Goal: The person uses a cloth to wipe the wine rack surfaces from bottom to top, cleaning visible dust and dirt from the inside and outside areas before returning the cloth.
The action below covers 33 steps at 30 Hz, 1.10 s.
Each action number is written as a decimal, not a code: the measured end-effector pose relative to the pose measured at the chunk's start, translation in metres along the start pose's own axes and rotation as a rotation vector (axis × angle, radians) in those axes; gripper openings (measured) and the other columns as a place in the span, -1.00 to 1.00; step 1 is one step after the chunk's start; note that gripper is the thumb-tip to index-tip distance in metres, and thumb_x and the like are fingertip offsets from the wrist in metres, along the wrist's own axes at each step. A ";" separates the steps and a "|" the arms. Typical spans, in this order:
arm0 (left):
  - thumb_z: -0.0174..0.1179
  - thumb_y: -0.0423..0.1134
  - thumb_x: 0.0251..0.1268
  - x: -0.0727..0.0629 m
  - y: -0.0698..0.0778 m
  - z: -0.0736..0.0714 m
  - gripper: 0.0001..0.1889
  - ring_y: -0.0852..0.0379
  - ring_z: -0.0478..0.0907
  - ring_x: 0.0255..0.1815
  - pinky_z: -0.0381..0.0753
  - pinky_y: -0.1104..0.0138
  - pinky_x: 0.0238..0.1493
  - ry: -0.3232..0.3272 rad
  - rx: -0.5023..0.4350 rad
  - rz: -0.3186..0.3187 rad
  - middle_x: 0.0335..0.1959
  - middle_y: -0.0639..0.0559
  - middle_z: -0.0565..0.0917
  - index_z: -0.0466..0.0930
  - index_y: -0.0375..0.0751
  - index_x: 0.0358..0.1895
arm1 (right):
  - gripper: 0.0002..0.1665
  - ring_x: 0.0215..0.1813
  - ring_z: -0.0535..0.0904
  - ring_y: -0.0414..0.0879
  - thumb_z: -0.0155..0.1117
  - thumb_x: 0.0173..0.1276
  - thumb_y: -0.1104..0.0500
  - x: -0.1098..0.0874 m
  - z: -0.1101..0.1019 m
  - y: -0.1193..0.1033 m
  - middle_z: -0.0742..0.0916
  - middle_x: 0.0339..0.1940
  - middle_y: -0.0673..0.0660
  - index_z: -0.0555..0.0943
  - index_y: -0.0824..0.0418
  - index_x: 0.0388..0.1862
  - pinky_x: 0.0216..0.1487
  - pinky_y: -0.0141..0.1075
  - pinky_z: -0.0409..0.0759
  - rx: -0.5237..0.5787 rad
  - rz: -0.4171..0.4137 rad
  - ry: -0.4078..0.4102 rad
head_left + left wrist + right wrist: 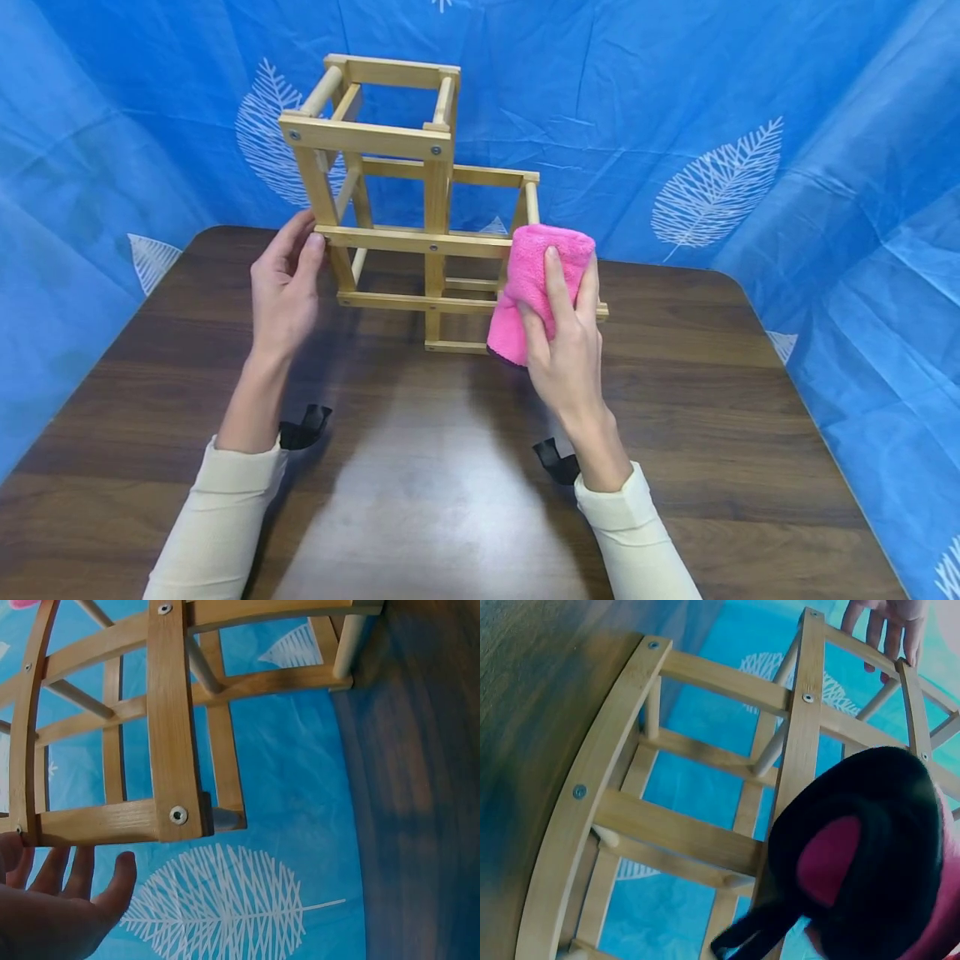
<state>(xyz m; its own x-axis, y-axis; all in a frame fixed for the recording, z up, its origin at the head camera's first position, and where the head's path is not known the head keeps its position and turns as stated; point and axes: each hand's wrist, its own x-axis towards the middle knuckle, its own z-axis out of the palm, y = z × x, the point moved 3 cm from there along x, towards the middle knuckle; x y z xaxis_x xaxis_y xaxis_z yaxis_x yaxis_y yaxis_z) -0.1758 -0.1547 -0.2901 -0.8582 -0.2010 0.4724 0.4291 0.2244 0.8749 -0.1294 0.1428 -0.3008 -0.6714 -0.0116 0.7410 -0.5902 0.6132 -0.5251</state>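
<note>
A light wooden rack (435,196) of slats and round rods, joined by metal screws, stands at the far side of the table. Its left part rises higher than its right. My left hand (285,287) grips its left edge, thumb in front and fingers partly hidden behind; the left wrist view has that hand (67,900) at the end of a slat (101,823). My right hand (566,350) holds a bunched pink cloth (551,242) against the rack's right part. Its dark edging (885,780) fills much of the right wrist view, hiding the right fingers there.
The brown wooden table (420,467) has rounded far corners. Behind and beside it hangs a blue sheet (615,100) with white leaf prints, close to the rack. Black straps (307,427) show at both wrists.
</note>
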 end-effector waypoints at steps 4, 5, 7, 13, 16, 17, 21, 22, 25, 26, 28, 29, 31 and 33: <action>-0.05 -0.27 0.58 0.000 -0.001 0.002 -0.58 0.13 0.51 0.10 0.53 0.24 0.17 -0.024 -0.009 -0.020 0.18 -0.14 0.57 0.40 -0.18 0.41 | -0.19 0.41 0.29 0.09 0.33 0.34 0.27 -0.001 0.002 0.001 0.18 0.56 0.24 0.29 0.04 0.53 0.07 0.13 0.59 -0.014 0.015 0.024; -0.06 -0.26 0.58 0.000 -0.001 0.002 -0.58 0.12 0.51 0.12 0.53 0.22 0.18 -0.030 -0.015 -0.025 0.19 -0.14 0.57 0.39 -0.16 0.42 | -0.19 0.39 0.31 0.09 0.34 0.31 0.28 -0.001 0.003 0.002 0.20 0.56 0.24 0.31 0.06 0.52 0.06 0.13 0.60 -0.018 0.019 0.032; -0.06 -0.26 0.59 0.000 -0.001 0.001 -0.57 0.10 0.50 0.15 0.52 0.19 0.21 -0.040 -0.034 -0.035 0.21 -0.15 0.55 0.38 -0.14 0.43 | -0.17 0.36 0.34 0.12 0.36 0.26 0.28 -0.001 0.003 0.002 0.23 0.54 0.25 0.34 0.07 0.51 0.04 0.12 0.61 -0.026 0.022 0.033; -0.07 -0.27 0.59 0.000 -0.002 -0.001 -0.55 0.03 0.43 0.31 0.42 0.12 0.29 -0.059 -0.088 -0.058 0.35 -0.19 0.45 0.32 -0.16 0.46 | -0.02 0.35 0.31 0.15 0.40 0.14 0.31 0.000 0.006 0.002 0.12 0.57 0.28 0.24 0.08 0.55 0.00 0.10 0.62 0.007 -0.004 -0.034; -0.06 -0.26 0.58 0.001 -0.004 -0.001 -0.54 0.01 0.40 0.35 0.41 0.13 0.30 -0.062 -0.092 -0.071 0.41 -0.17 0.39 0.29 -0.17 0.47 | 0.00 0.40 0.26 0.15 0.39 0.13 0.36 0.000 0.007 0.002 0.11 0.57 0.29 0.23 0.06 0.56 0.04 0.11 0.60 0.018 -0.019 -0.030; -0.05 -0.26 0.58 0.002 -0.004 0.000 -0.54 0.01 0.39 0.36 0.41 0.14 0.29 -0.062 -0.087 -0.073 0.42 -0.16 0.38 0.29 -0.17 0.47 | 0.00 0.41 0.25 0.14 0.37 0.13 0.39 -0.001 0.007 0.002 0.13 0.56 0.29 0.24 0.05 0.55 0.05 0.11 0.59 0.019 -0.023 -0.018; -0.04 -0.25 0.57 0.003 -0.005 0.001 -0.54 0.00 0.42 0.34 0.46 0.16 0.25 -0.064 -0.077 -0.067 0.41 -0.15 0.40 0.30 -0.18 0.46 | -0.06 0.39 0.29 0.11 0.34 0.15 0.45 -0.001 0.009 -0.001 0.21 0.52 0.30 0.31 0.06 0.52 0.07 0.09 0.60 0.011 -0.023 0.039; -0.04 -0.25 0.57 0.003 -0.006 0.001 -0.55 0.01 0.43 0.32 0.47 0.17 0.24 -0.065 -0.082 -0.061 0.40 -0.16 0.41 0.31 -0.19 0.45 | -0.08 0.38 0.30 0.11 0.33 0.16 0.45 -0.001 0.009 -0.002 0.22 0.52 0.30 0.32 0.07 0.51 0.07 0.09 0.60 0.009 -0.021 0.051; -0.03 -0.26 0.56 0.004 -0.006 0.001 -0.56 0.02 0.49 0.27 0.52 0.20 0.20 -0.065 -0.116 -0.041 0.36 -0.19 0.45 0.36 -0.19 0.42 | -0.12 0.35 0.33 0.10 0.35 0.17 0.44 -0.001 0.011 -0.005 0.25 0.50 0.30 0.34 0.12 0.49 0.08 0.07 0.61 -0.001 -0.012 0.065; -0.02 -0.26 0.56 0.004 -0.006 0.001 -0.57 0.03 0.50 0.25 0.52 0.20 0.19 -0.067 -0.128 -0.037 0.35 -0.19 0.46 0.37 -0.19 0.41 | -0.13 0.35 0.34 0.10 0.36 0.18 0.44 0.000 0.011 -0.006 0.26 0.49 0.29 0.35 0.13 0.49 0.08 0.07 0.61 -0.008 -0.008 0.069; -0.01 -0.26 0.55 0.005 -0.006 0.000 -0.58 0.04 0.52 0.24 0.53 0.21 0.18 -0.071 -0.140 -0.035 0.34 -0.19 0.46 0.39 -0.17 0.40 | -0.15 0.34 0.35 0.10 0.37 0.18 0.42 0.000 0.012 -0.009 0.29 0.48 0.29 0.37 0.15 0.47 0.08 0.07 0.61 -0.030 -0.001 0.073; -0.01 -0.26 0.55 0.005 -0.006 -0.001 -0.58 0.04 0.52 0.24 0.53 0.21 0.18 -0.074 -0.142 -0.037 0.34 -0.19 0.46 0.40 -0.16 0.40 | -0.17 0.33 0.36 0.11 0.38 0.19 0.41 -0.001 0.012 -0.011 0.30 0.47 0.29 0.38 0.16 0.46 0.08 0.07 0.61 -0.046 0.001 0.075; 0.00 -0.25 0.55 0.005 -0.006 -0.004 -0.58 0.02 0.51 0.25 0.52 0.20 0.18 -0.083 -0.136 -0.051 0.35 -0.18 0.46 0.41 -0.12 0.40 | -0.19 0.33 0.37 0.12 0.39 0.21 0.39 -0.001 0.013 -0.014 0.32 0.46 0.30 0.39 0.16 0.46 0.09 0.07 0.60 -0.083 0.005 0.075; 0.02 -0.24 0.54 0.005 -0.007 -0.006 -0.58 0.01 0.50 0.27 0.51 0.19 0.19 -0.091 -0.128 -0.071 0.36 -0.17 0.45 0.41 -0.09 0.40 | -0.19 0.34 0.37 0.12 0.40 0.22 0.36 -0.002 0.014 -0.016 0.32 0.46 0.30 0.39 0.16 0.46 0.10 0.07 0.59 -0.116 0.008 0.068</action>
<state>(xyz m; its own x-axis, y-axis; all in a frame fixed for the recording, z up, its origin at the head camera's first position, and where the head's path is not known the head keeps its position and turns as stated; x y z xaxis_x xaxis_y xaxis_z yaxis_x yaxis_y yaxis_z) -0.1810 -0.1627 -0.2932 -0.9070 -0.1239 0.4026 0.3940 0.0881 0.9149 -0.1247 0.1221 -0.2994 -0.6419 0.0447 0.7655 -0.5261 0.7006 -0.4821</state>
